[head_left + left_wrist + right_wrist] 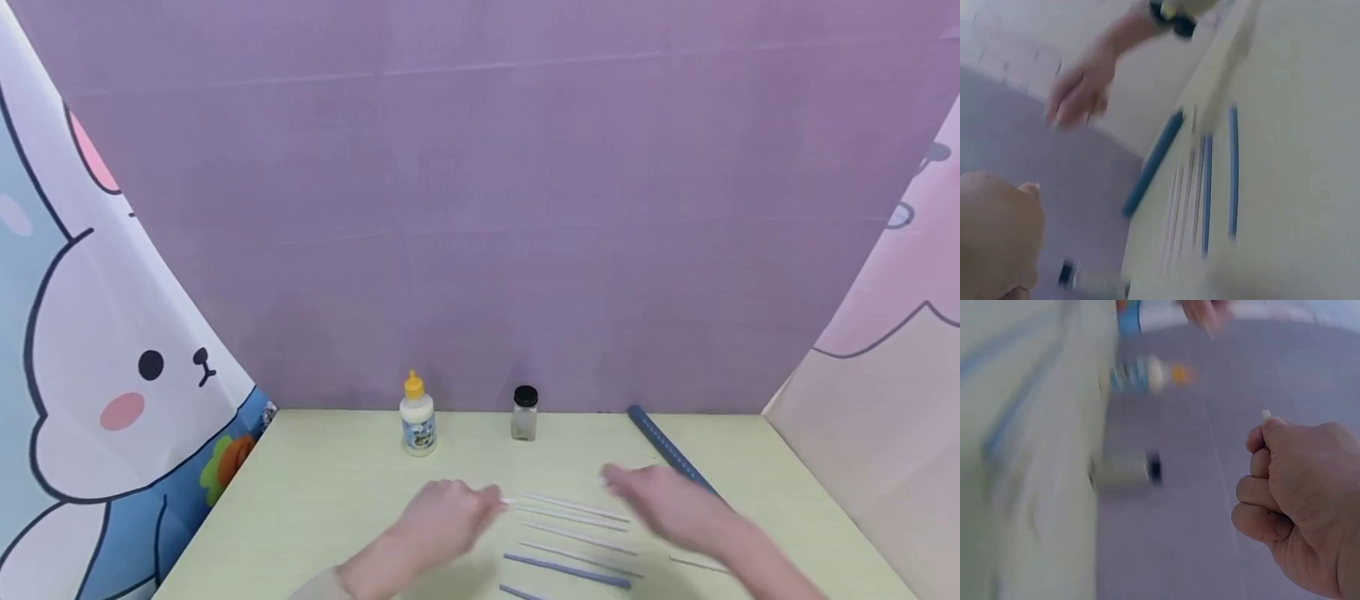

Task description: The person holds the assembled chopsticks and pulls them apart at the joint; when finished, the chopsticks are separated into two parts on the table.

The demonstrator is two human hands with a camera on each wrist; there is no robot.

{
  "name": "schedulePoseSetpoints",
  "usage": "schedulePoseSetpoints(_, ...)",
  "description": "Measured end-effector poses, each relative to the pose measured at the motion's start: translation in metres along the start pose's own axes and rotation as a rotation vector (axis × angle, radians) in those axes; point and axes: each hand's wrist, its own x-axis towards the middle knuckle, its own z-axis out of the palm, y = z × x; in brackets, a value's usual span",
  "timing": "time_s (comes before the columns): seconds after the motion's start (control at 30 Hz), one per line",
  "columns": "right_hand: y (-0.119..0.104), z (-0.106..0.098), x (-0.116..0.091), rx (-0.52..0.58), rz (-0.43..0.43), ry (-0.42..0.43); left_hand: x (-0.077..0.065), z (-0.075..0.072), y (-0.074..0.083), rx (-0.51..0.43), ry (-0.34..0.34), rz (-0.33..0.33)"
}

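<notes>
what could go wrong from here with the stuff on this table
The right hand pinches a small white rod-like piece, only its tip showing; it might slip out. A careless sweep could knock the thin white sticks on the pale table out of line. The upright white bottle with a yellow nozzle might tip if bumped.

Head view faces forward and down; closer, tilted wrist views share the black-capped jar [524, 423].
</notes>
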Motion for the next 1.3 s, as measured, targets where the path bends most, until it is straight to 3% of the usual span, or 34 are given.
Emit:
schedulePoseSetpoints(0.13, 0.026, -0.022, -0.033, -0.123, 0.058, 0.148, -0.02, 0.005, -0.029, -0.028, 0.011, -0.061)
schedulePoseSetpoints(0.37, 0.038, -0.023, -0.053, -0.111, 0.045, 0.147, -0.042, 0.01, -0.045, -0.08, 0.032, -0.075)
schedulePoseSetpoints(0.53, 0.044, -0.015, -0.067, -0.123, 0.044, 0.181, -0.052, 0.011, -0.05, -0.207, -0.076, -0.088)
schedulePoseSetpoints(0.73, 0.055, 0.004, -0.084, -0.081, -0.049, 0.194, -0.062, 0.015, -0.055, -0.271, -0.177, -0.045)
schedulePoseSetpoints(0.97, 0.063, 0.019, -0.102, 0.044, -0.078, 0.099, -0.073, 0.027, -0.053, -0.339, -0.267, -0.056)
schedulePoseSetpoints(1.1, 0.066, 0.025, -0.108, 0.143, -0.061, -0.011, -0.076, 0.037, -0.052, -0.288, -0.287, -0.091)
schedulePoseSetpoints(1.2, 0.066, 0.029, -0.112, 0.231, -0.023, -0.099, -0.079, 0.044, -0.051, -0.25, -0.281, -0.12)
schedulePoseSetpoints(1.3, 0.064, 0.032, -0.117, 0.318, 0.078, -0.188, -0.081, 0.048, -0.052, -0.233, -0.266, -0.142)
